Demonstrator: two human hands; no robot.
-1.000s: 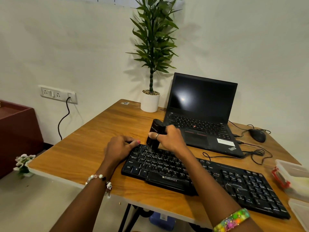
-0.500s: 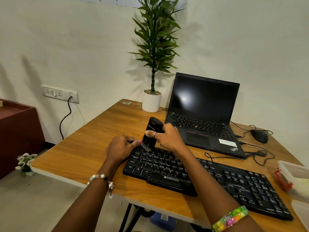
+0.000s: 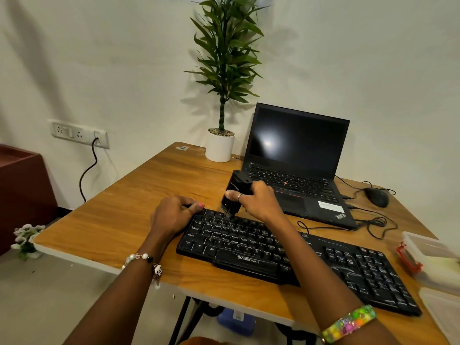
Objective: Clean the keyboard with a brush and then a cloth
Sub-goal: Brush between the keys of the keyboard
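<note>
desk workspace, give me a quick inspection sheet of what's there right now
surface: wooden table, small sticker at the far edge.
job's things: black keyboard; black brush, bristles down on the top-left keys; no cloth seen.
clutter: open laptop, screen dark; mouse; potted plant; plastic containers at the right edge.
hands: left hand steadies the keyboard's left end; right hand grips the brush.
cables: loose black cables beside the laptop; wall cord plugged in.
surroundings: white wall, socket strip, dark red cabinet.
</note>
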